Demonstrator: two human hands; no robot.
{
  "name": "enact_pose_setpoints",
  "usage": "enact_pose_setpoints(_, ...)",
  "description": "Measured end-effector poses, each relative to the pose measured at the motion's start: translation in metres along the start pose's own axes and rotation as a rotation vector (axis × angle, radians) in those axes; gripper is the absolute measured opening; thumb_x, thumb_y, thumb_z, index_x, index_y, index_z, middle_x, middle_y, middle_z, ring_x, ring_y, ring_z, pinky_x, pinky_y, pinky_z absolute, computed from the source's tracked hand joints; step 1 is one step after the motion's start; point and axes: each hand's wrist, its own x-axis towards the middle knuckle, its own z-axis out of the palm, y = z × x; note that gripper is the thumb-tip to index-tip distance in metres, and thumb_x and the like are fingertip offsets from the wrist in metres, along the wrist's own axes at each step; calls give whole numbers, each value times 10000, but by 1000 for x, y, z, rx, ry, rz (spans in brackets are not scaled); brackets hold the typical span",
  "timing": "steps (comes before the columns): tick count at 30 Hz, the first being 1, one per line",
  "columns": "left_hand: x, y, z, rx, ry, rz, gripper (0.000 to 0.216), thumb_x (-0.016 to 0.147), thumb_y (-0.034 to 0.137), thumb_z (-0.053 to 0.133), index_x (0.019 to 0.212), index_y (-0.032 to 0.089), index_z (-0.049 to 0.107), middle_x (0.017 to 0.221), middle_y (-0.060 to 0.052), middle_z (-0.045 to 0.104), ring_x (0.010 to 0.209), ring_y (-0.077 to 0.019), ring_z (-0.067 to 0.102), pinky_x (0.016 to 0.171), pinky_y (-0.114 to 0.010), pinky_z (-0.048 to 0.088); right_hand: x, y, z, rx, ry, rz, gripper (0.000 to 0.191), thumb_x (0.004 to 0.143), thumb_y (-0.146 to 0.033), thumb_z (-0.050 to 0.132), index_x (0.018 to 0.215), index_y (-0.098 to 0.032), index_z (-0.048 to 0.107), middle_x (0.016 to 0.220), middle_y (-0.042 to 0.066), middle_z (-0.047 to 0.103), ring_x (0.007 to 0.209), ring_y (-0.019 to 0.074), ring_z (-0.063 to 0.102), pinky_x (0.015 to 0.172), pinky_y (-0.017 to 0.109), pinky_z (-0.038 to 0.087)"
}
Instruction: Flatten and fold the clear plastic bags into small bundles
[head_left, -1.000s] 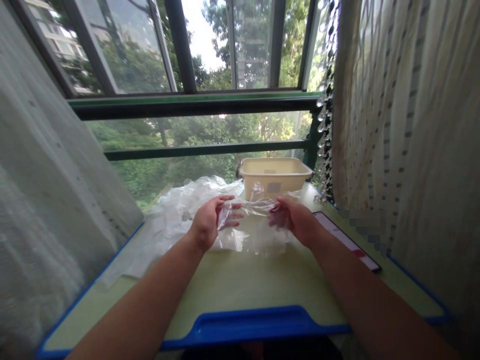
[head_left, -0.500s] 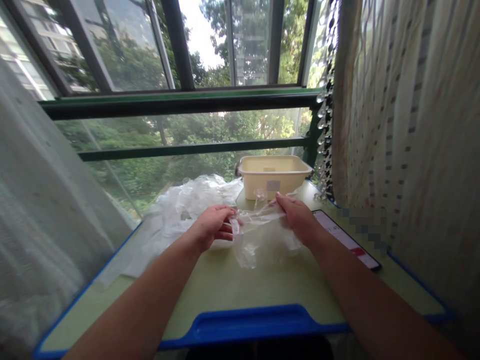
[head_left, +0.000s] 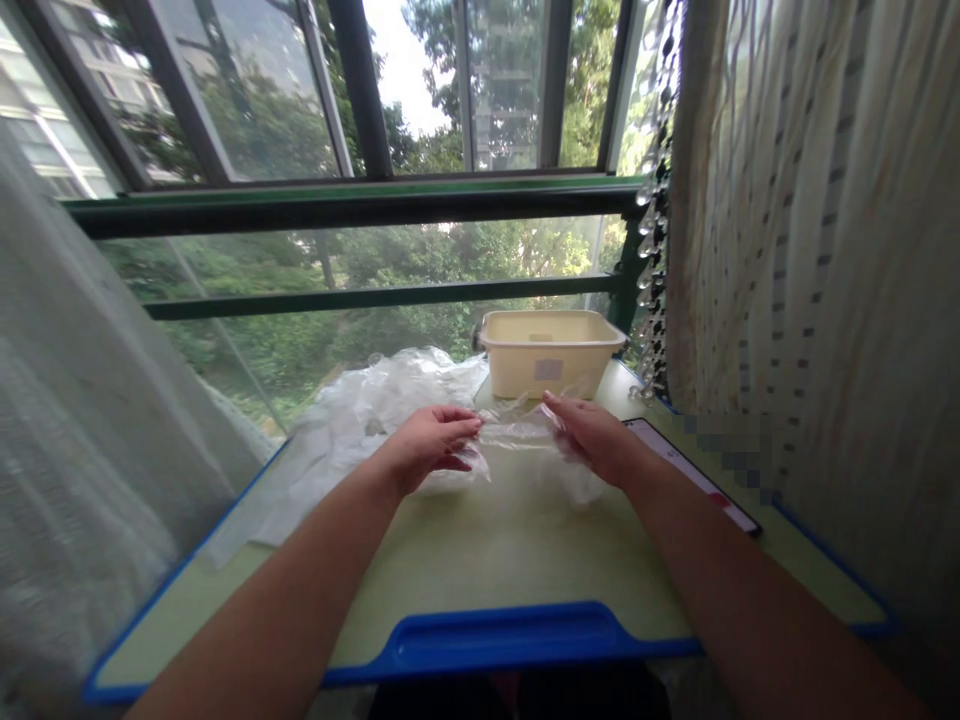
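Stretched between my two hands above the table is a clear plastic bag. My left hand pinches one side of it between thumb and fingers. On the other side my right hand grips it, thumb uppermost, and a loose part hangs below that hand. Behind and left of my left hand lies a heap of thin, crumpled, whitish plastic bags. A cream plastic basin with a small pale label stands just beyond the hands.
The pale green table has a blue edge with a raised blue tray lip at the front. A phone with a lit screen lies by my right forearm. Curtains hang on both sides, and a railed window is behind.
The bag is pulled straighter between the hands, and its lower middle part no longer hangs down as far. My left hand's fingers have closed more on it.
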Motion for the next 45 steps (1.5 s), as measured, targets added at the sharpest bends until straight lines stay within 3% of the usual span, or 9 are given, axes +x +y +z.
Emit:
enact_pose_setpoints(4,2,4,-2,-28,116,-7,193,667,208,698,814,136,596,721,-24,624,517,-97,596,387,-165,463,-6,-6,-10,19,-217,43,292,640,-229,707,912,-166,620,766,21,630,584,91,545,477,177,434)
enact_pose_setpoints(8,2,7,-9,58,133,-22,181,692,242,671,824,143,595,681,-8,619,425,-63,532,328,-139,403,-4,-7,-18,-7,-133,27,330,608,-125,695,933,-136,636,634,-1,602,481,57,477,420,153,379)
enact_pose_setpoints(14,-14,16,-24,465,-252,-153,501,656,436,677,1071,174,576,779,-70,662,456,-131,589,335,-181,376,-4,-13,-14,48,101,55,257,621,-67,561,854,-115,659,586,19,613,441,79,484,390,175,380)
enact_pose_setpoints(19,-26,13,-8,733,-278,273,906,536,352,769,1338,277,355,1036,-58,623,565,-96,555,514,-196,429,-12,-14,-7,-11,-120,47,173,671,-125,570,799,-106,684,570,9,595,356,24,350,307,145,239)
enact_pose_setpoints(24,-25,-3,19,838,-304,505,658,597,344,727,1215,239,525,869,-39,663,698,-162,582,632,-231,440,-8,-6,-3,-87,-156,137,146,704,-232,614,794,-134,673,591,16,601,414,70,451,353,172,329)
enact_pose_setpoints(29,-15,-7,20,516,-325,120,390,782,409,525,1085,165,555,724,-63,681,375,-82,460,354,-178,339,-4,-10,-15,-123,-112,47,385,729,-440,609,1010,-176,626,856,49,641,569,91,536,454,177,414)
enact_pose_setpoints(34,-15,-1,15,237,-348,-130,347,765,414,556,967,132,562,689,-94,680,352,-80,481,315,-159,311,2,-2,-28,-510,-156,-170,794,522,-292,796,1248,-223,480,1037,69,606,765,144,588,665,240,478)
enact_pose_setpoints(39,-24,7,6,490,-442,-332,493,747,582,495,878,123,618,599,-119,667,298,-114,450,278,-184,194,11,11,-25,-643,-199,-246,215,689,-275,636,870,-161,652,680,13,624,566,107,538,553,225,440)
enact_pose_setpoints(45,-19,3,4,760,-2,327,501,542,494,726,934,190,654,672,-46,672,486,-140,526,451,-209,338,12,11,-23,-671,-158,-186,130,691,-289,612,703,-169,660,601,11,626,496,95,502,462,199,379)
